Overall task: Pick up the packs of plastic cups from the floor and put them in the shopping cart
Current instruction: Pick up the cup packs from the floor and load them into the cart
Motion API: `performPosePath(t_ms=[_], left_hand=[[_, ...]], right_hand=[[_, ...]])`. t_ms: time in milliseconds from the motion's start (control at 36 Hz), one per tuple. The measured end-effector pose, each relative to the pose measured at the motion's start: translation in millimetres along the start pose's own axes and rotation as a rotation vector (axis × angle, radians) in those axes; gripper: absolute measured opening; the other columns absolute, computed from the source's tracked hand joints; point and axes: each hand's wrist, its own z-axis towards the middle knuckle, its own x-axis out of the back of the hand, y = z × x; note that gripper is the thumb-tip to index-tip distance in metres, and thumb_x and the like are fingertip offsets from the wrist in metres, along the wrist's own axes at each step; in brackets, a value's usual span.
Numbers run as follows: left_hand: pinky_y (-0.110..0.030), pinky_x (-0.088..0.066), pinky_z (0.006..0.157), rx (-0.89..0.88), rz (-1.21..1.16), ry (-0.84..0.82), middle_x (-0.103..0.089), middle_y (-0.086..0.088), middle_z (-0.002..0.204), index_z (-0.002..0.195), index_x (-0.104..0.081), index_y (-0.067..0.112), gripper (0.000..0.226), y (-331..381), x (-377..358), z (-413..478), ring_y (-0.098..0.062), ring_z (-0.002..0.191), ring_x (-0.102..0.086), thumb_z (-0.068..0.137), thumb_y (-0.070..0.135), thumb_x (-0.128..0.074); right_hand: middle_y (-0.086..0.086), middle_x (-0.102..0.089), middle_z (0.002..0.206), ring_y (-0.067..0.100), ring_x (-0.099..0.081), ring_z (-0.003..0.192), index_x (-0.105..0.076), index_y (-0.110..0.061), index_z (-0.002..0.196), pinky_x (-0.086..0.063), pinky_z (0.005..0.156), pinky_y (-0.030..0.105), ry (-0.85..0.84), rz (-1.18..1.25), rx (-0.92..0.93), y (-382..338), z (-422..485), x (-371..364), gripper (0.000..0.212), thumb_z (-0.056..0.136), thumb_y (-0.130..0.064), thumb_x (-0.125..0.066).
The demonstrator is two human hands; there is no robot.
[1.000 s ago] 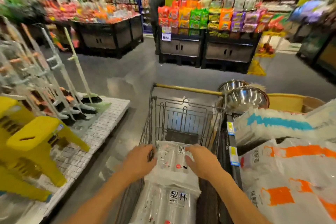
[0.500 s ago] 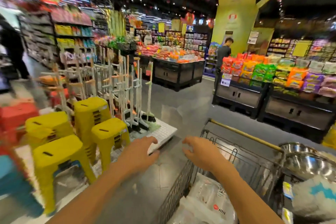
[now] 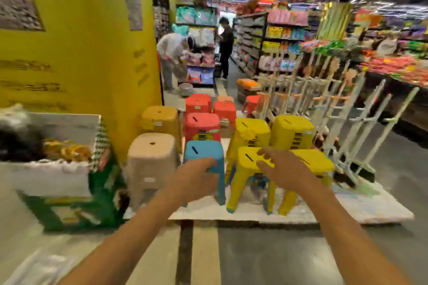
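Note:
Neither the shopping cart nor any pack of plastic cups shows in the blurred head view. My left hand (image 3: 193, 180) hangs in the air in front of a blue stool (image 3: 203, 152), fingers loosely curled, holding nothing. My right hand (image 3: 283, 169) is held out at the same height before the yellow stools (image 3: 252, 134), fingers spread and relaxed, also holding nothing. Both forearms reach up from the bottom edge.
Stacked plastic stools in yellow, red, blue and beige stand on a white pallet (image 3: 370, 210). A yellow pillar (image 3: 88, 53) rises at left, with a green box (image 3: 76, 210) of goods by it. White mop racks (image 3: 347, 122) stand right. Two people (image 3: 171, 53) are down the aisle.
My head has turned far left, away from the cart. Both hands let go of the cup pack in the cart and now hang in the air, holding nothing.

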Motion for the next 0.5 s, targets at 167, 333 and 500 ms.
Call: performPosePath(t_ms=[167,333,500], left_hand=[[-0.037,-0.057,0.080,0.305,0.026,0.099,-0.066,0.011,0.112,0.121,-0.059,0.031,0.044,-120.1,55.6,-59.3,-0.014,0.095,-0.065,0.081,0.047,-0.065],[-0.041,-0.055,0.084,0.633,0.046,0.288,-0.065,0.004,0.115,0.122,-0.058,0.027,0.044,-204.9,98.6,-130.3,-0.015,0.098,-0.062,0.087,0.051,-0.049],[-0.033,-0.045,0.098,0.942,0.067,0.458,-0.060,0.005,0.127,0.132,-0.056,0.023,0.042,-249.3,129.9,-190.2,-0.017,0.117,-0.057,0.093,0.039,-0.055]], right_hand=[[0.006,-0.066,0.121,0.026,-0.060,0.110,-0.057,-0.024,0.128,-0.048,0.092,0.039,-0.132,-0.012,0.294,-130.8,81.3,-71.9,0.035,0.096,-0.037,-0.054],[0.005,-0.064,0.122,0.024,-0.060,0.108,-0.056,-0.021,0.131,-0.049,0.086,0.037,-0.259,0.004,0.623,-259.2,137.7,-122.9,0.036,0.098,-0.034,-0.053],[-0.002,-0.067,0.118,0.019,-0.062,0.103,-0.058,-0.027,0.127,-0.051,0.081,0.034,-0.324,0.041,0.932,-369.5,170.9,-173.2,0.035,0.096,-0.043,-0.052]])
